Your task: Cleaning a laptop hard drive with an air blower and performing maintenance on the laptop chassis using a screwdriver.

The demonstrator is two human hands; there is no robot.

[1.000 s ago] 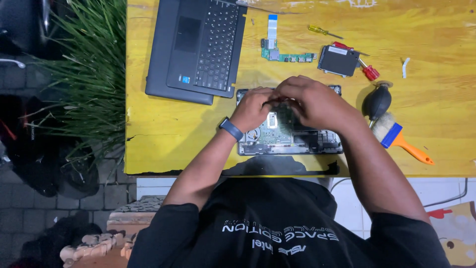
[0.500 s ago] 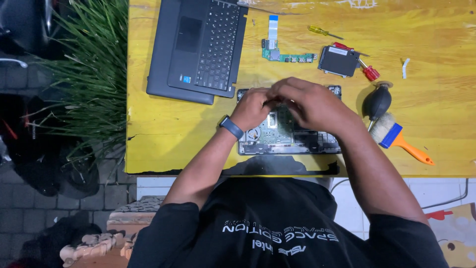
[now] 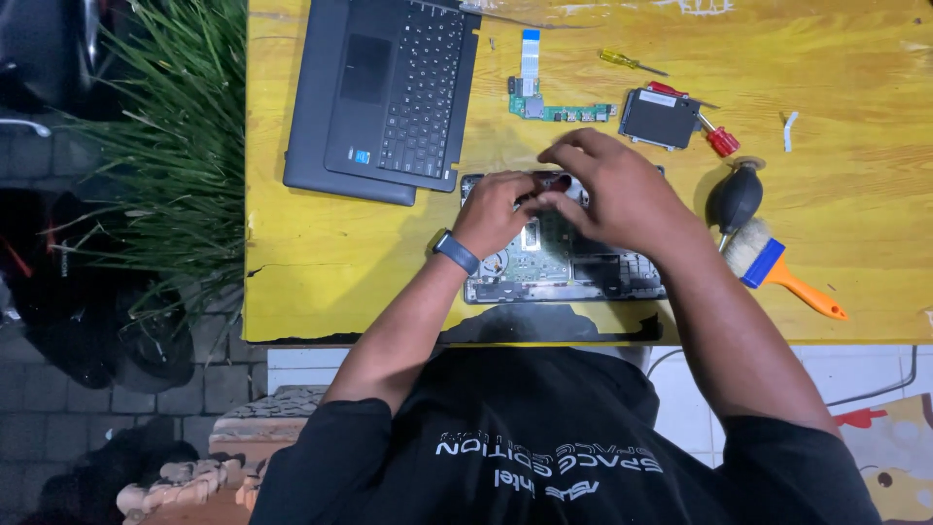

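Both hands are over the opened laptop base (image 3: 564,267) lying near the front edge of the yellow table (image 3: 875,224). Left hand (image 3: 496,209) sits on the board's upper left part with fingers curled down, and the right hand (image 3: 612,190) hovers just beside it, fingertips pinched together near the top edge. Can't tell if anything's actually gripped, it's too small to see. Black keyboard cover (image 3: 389,92) sits up and to the left. Small green circuit board (image 3: 559,109) and a black drive (image 3: 659,119) lie behind the hands. Off to the right are a red screwdriver (image 3: 714,136), a black air blower (image 3: 736,199) and an orange-handled brush (image 3: 777,267).
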